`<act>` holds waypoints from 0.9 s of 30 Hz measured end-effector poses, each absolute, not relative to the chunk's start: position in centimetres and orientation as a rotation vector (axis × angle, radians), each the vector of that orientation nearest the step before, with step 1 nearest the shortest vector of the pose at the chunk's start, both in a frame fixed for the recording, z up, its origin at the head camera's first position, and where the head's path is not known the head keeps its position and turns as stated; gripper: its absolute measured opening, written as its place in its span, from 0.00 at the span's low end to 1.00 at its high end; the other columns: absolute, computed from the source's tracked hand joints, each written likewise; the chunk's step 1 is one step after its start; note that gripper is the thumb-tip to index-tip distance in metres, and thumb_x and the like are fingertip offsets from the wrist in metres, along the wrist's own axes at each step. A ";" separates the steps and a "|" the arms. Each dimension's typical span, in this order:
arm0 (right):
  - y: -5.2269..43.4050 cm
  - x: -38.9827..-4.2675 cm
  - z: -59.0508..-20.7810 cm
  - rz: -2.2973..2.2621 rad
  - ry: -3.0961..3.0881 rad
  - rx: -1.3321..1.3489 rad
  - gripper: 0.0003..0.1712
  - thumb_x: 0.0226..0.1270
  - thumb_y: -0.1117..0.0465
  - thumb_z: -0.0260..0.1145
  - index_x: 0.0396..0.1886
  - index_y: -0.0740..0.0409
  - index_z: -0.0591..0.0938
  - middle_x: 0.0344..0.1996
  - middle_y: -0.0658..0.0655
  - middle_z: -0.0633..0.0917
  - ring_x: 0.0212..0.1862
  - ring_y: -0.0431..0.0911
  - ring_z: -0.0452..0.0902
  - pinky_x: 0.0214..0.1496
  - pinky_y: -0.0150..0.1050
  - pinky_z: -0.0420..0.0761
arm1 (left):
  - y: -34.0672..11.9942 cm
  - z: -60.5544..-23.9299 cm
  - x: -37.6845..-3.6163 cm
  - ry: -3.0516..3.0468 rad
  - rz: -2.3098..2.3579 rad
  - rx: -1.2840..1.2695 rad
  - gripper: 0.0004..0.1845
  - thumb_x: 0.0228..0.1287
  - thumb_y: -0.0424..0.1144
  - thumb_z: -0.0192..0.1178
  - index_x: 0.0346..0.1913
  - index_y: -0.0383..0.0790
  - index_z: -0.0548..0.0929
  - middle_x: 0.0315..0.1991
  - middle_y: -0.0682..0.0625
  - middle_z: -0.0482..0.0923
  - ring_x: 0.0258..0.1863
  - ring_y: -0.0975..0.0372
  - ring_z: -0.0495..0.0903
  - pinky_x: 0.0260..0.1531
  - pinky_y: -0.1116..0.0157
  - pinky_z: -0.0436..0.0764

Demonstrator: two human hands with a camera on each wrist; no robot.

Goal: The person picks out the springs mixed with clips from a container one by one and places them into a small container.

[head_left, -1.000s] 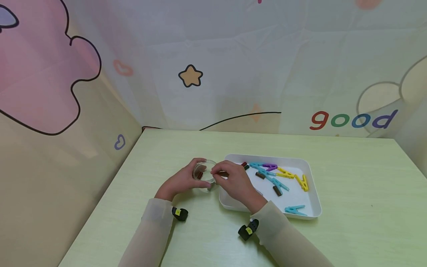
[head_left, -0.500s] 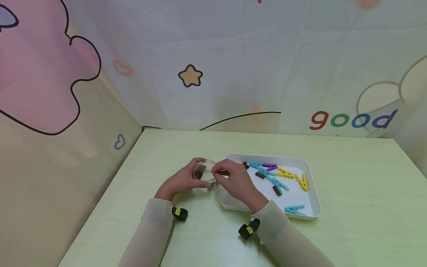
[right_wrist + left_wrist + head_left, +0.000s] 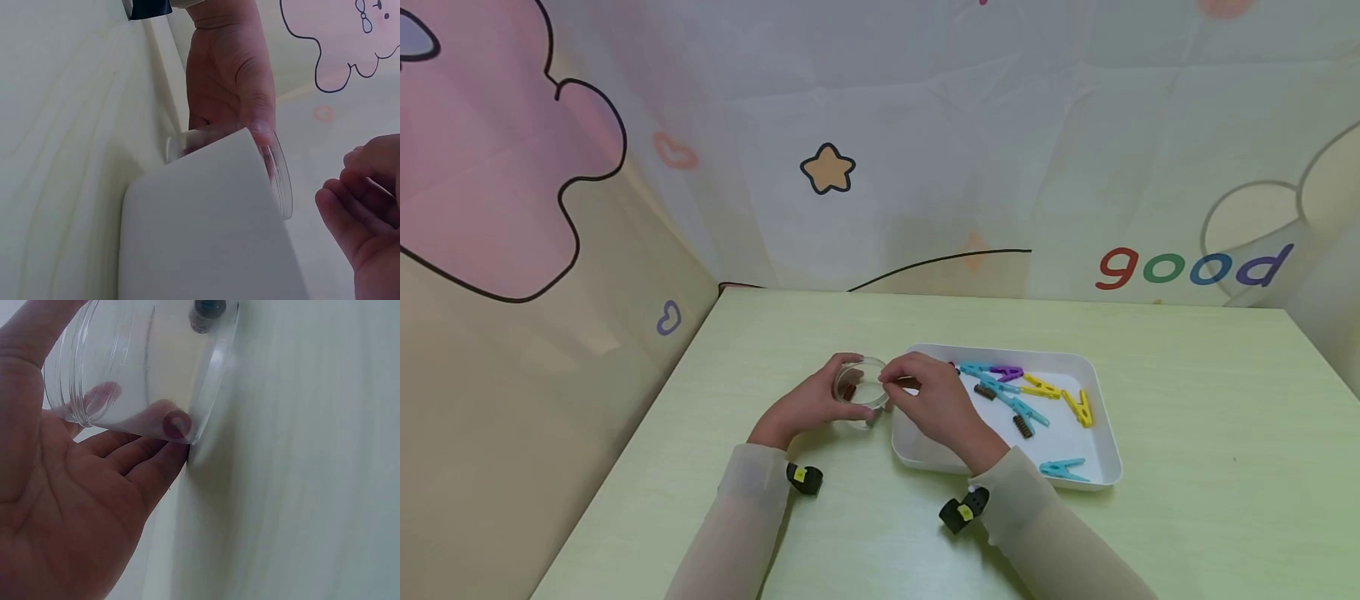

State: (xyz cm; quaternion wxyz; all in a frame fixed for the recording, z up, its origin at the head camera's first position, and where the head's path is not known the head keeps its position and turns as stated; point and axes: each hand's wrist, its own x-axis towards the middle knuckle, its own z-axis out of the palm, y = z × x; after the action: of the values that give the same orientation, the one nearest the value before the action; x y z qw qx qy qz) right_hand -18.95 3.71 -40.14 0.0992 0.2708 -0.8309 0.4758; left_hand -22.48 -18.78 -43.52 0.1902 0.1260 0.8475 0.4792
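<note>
Our left hand (image 3: pixel 808 406) has its fingers (image 3: pixel 134 453) curled round a clear jar (image 3: pixel 859 388), holding it on the worktop (image 3: pixel 820 333) just left of the white tray (image 3: pixel 1101 433). Our right hand (image 3: pixel 936 400) pinches a small dark piece (image 3: pixel 907 383) at its fingertips, right at the jar's rim; the jar's mouth lies just to the left of them. Brown pieces (image 3: pixel 848 390) sit inside. Coloured pegs (image 3: pixel 1022 392) lie in the tray, well to the right
</note>
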 end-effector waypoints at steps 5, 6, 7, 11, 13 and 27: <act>4.0 -19.2 -40.0 1.431 -2.448 0.800 0.04 0.64 0.66 0.67 0.37 0.54 0.85 0.38 0.51 0.85 0.41 0.42 0.84 0.49 0.43 0.84 | -18.8 -43.6 -22.5 2.404 1.331 0.357 0.47 0.46 0.54 0.76 0.68 0.62 0.59 0.69 0.46 0.67 0.66 0.57 0.69 0.67 0.52 0.67; 4.1 -19.2 -40.0 1.425 -2.451 0.797 0.04 0.64 0.66 0.67 0.37 0.54 0.85 0.38 0.51 0.85 0.41 0.42 0.84 0.48 0.42 0.84 | -18.8 -43.6 -22.5 2.409 1.328 0.365 0.48 0.46 0.54 0.76 0.68 0.61 0.59 0.69 0.46 0.67 0.66 0.58 0.69 0.66 0.52 0.67; 4.2 -19.2 -39.8 1.414 -2.455 0.793 0.04 0.64 0.66 0.67 0.37 0.54 0.85 0.38 0.51 0.85 0.41 0.42 0.84 0.48 0.41 0.84 | -18.8 -43.6 -22.6 2.412 1.325 0.367 0.48 0.46 0.54 0.76 0.68 0.62 0.59 0.68 0.47 0.68 0.65 0.58 0.70 0.66 0.53 0.67; 4.6 -19.1 -39.4 1.361 -2.469 0.777 0.04 0.64 0.65 0.67 0.37 0.53 0.85 0.37 0.50 0.85 0.40 0.40 0.83 0.46 0.36 0.84 | -18.9 -43.7 -22.6 2.402 1.342 0.387 0.48 0.45 0.54 0.76 0.68 0.60 0.59 0.67 0.47 0.69 0.65 0.58 0.70 0.66 0.53 0.67; 4.8 -19.1 -39.2 1.343 -2.472 0.771 0.05 0.63 0.65 0.67 0.38 0.54 0.85 0.37 0.50 0.85 0.39 0.40 0.83 0.46 0.35 0.84 | -18.9 -43.7 -22.7 2.391 1.357 0.393 0.48 0.46 0.53 0.76 0.68 0.58 0.59 0.67 0.46 0.69 0.66 0.57 0.69 0.67 0.53 0.66; 6.6 -19.4 -37.9 1.300 -2.685 0.721 0.10 0.64 0.63 0.67 0.45 0.55 0.84 0.42 0.56 0.86 0.41 0.44 0.82 0.47 0.40 0.84 | -18.7 -43.5 -22.6 2.410 1.336 0.367 0.48 0.45 0.53 0.77 0.67 0.59 0.59 0.68 0.45 0.68 0.66 0.56 0.69 0.68 0.53 0.65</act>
State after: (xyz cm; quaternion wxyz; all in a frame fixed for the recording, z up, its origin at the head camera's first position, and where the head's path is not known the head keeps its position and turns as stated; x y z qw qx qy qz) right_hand -19.41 6.58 -37.88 0.0362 0.2346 -0.8744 0.4233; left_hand -22.59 -18.66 -43.53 0.1799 0.1298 0.8528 0.4728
